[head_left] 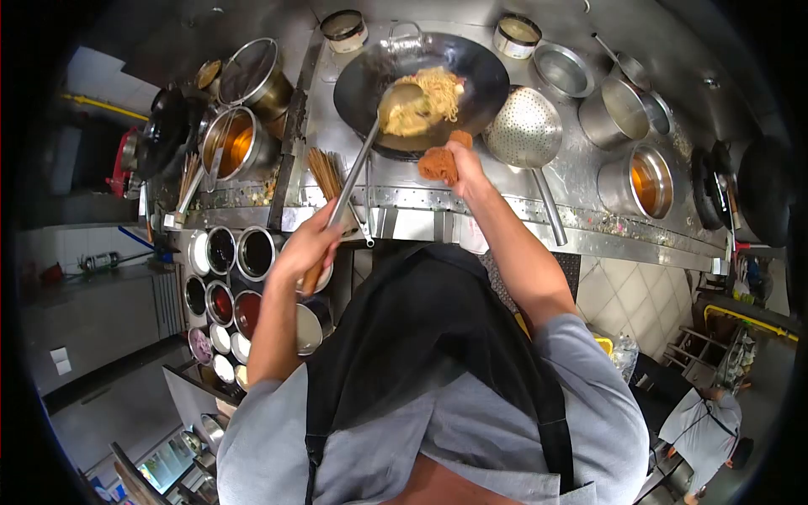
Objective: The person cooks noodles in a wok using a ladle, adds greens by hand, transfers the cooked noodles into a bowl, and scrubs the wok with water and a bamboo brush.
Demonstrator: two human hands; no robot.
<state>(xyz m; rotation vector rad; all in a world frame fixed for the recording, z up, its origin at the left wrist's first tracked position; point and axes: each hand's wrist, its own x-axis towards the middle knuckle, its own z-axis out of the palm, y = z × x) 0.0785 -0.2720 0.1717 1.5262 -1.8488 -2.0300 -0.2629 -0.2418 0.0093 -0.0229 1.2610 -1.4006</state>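
Note:
My left hand (305,250) is closed around the long handle of a ladle (364,157). The ladle's bowl dips into a black wok (358,94) and lies against yellow noodles (439,91). At the wok's near right rim, my right hand (468,171) is closed on a folded brown cloth (437,163). The cloth covers that part of the rim, so I cannot tell whether a handle is underneath. A bamboo wok brush (323,172) lies on the counter beside the ladle handle.
Right of the wok rests a perforated strainer (523,128), its handle over the counter edge. Beyond stand metal pots (613,115) and a pot of amber liquid (646,180). Several sauce containers (220,250) sit at lower left. Another person (704,427) is at far lower right.

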